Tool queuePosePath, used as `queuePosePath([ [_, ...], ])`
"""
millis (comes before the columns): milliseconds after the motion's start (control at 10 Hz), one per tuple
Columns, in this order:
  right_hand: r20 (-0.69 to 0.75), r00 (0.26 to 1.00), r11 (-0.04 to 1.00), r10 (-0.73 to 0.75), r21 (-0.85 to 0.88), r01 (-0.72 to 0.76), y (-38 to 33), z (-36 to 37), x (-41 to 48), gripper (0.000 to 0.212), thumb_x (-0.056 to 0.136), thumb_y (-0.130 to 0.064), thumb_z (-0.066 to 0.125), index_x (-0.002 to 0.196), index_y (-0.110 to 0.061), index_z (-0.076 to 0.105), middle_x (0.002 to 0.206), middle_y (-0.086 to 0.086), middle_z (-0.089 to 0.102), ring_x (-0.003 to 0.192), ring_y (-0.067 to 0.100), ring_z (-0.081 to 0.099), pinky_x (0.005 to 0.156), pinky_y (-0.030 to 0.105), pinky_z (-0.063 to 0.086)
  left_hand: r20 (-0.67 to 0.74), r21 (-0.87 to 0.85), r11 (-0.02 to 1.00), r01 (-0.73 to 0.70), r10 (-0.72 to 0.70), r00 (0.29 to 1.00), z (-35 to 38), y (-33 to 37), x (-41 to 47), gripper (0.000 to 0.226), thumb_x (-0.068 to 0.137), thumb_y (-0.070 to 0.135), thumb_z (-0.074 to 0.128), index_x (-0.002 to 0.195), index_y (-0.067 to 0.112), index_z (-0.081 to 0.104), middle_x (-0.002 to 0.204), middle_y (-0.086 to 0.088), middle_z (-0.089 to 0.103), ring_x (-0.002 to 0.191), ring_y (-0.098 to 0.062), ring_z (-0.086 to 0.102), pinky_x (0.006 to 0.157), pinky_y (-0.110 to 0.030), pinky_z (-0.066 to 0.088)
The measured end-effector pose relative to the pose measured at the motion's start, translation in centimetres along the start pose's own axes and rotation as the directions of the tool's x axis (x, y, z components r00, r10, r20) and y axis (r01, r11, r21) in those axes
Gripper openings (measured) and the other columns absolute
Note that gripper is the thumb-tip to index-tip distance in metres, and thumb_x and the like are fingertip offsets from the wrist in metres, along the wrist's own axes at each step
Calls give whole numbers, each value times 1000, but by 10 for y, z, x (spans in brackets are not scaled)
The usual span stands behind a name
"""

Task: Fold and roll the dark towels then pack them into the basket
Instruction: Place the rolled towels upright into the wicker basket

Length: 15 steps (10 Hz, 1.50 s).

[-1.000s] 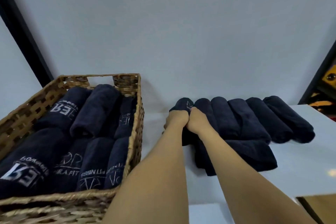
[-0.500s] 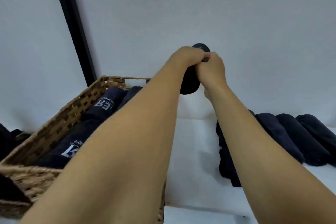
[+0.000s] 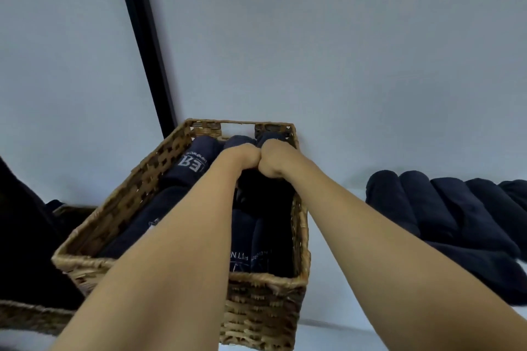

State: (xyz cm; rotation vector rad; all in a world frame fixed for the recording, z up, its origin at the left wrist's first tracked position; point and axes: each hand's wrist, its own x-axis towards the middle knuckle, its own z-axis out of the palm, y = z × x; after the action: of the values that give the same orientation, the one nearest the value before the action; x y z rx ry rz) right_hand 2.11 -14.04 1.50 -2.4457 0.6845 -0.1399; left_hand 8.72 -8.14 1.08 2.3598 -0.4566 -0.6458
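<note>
Towels rolled into dark navy cylinders already fill most of the wicker basket (image 3: 265,288); I count at least 5 of them there, some with white printed letters, such as the lettered roll (image 3: 194,164) just left of the fingers. Both hands meet over the far right part of the basket, knuckles touching. The left hand (image 3: 242,155) and the right hand (image 3: 275,158) are clenched, and under them hangs a dark rolled towel (image 3: 265,194) which they seem to press down into the gap beside the right wall; the fingertips themselves are hidden, so I judge the grasp only from the closed fists. To the right of the fingers, well apart from the basket, a row of rolled towels (image 3: 445,208) waits on the white table (image 3: 328,316), at least 4, lying on a flat folded one. So the packing looks to me well advanced but not finished. The basket is rectangular, of coarse woven brown fibre with an open handle slot at the far end; the towels look soft, thick and matte.
</note>
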Motion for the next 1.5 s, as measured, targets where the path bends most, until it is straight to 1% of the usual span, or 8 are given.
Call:
queuePosePath([
  [300, 72, 989, 938, -128, -314, 144, 4, 11, 3, 37, 90, -4, 58, 127, 1, 58, 127, 20, 60, 112, 33, 60, 87, 33, 48, -91, 425, 905, -23, 68, 994, 5, -2, 18, 34, 98, 2, 49, 130, -7, 51, 133, -25, 55, 123, -39, 55, 103, -46, 45],
  [500, -464, 869, 959, -173, 121, 256, 56, -48, -18, 41, 91, -3, 44, 130, -7, 53, 119, 10, 63, 106, 25, 59, 84, 30, 46, -450, 184, 891, -415, 452, 770, 19, 90, -33, 15, 91, 9, 49, 99, 0, 57, 103, -17, 62, 102, -36, 61, 69, -31, 45],
  [700, -370, 896, 969, 245, 62, -239, 177, -69, -22, 28, 94, -7, 44, 121, -3, 53, 105, 12, 62, 97, 29, 62, 70, 31, 45, -22, -226, 916, -332, 336, 942, 134, 141, -34, 7, 89, 10, 48, 87, 4, 51, 92, -14, 61, 91, -33, 65, 79, -34, 54],
  [800, -280, 907, 940, 316, -37, -339, 219, -58, -29, 21, 95, -9, 47, 112, -2, 57, 102, 12, 65, 82, 25, 60, 56, 28, 39, 159, -242, 964, -110, 151, 976, 199, 113, -11, 26, 91, 12, 50, 112, 0, 58, 113, -18, 62, 105, -34, 63, 82, -35, 52],
  [900, -304, 889, 933, 342, -3, -360, 241, -52, -31, 31, 97, -13, 50, 126, -3, 51, 119, 17, 61, 103, 30, 59, 71, 29, 41, 253, -342, 939, 41, 50, 966, 235, 93, 3, 36, 85, 15, 57, 118, 1, 58, 113, -17, 65, 103, -34, 64, 89, -40, 55],
  [1100, -290, 870, 910, 400, 7, -416, 250, -54, -21, 16, 100, -19, 48, 92, -6, 52, 81, 5, 55, 75, 22, 51, 56, 29, 37, 264, -529, 843, 95, 57, 963, 257, 91, 16, 45, 67, 24, 54, 109, 8, 60, 105, -13, 68, 94, -31, 67, 89, -46, 56],
  [1300, -397, 814, 873, 424, 418, -251, 241, -58, -13, 18, 92, -25, 54, 96, -7, 54, 96, 6, 62, 86, 23, 59, 69, 33, 49, 72, -600, 799, -40, 103, 992, 216, 112, -15, 33, 81, 16, 49, 109, 5, 62, 105, -12, 68, 91, -27, 65, 83, -37, 56],
  [1500, -414, 854, 599, 314, 785, 160, 135, -100, -31, 45, 75, -29, 70, 114, -9, 58, 108, 5, 67, 99, 22, 67, 79, 37, 60, -167, -489, 803, -340, 296, 940, 95, 132, -49, 27, 90, 29, 47, 105, 10, 60, 103, -9, 66, 91, -26, 62, 77, -32, 52],
])
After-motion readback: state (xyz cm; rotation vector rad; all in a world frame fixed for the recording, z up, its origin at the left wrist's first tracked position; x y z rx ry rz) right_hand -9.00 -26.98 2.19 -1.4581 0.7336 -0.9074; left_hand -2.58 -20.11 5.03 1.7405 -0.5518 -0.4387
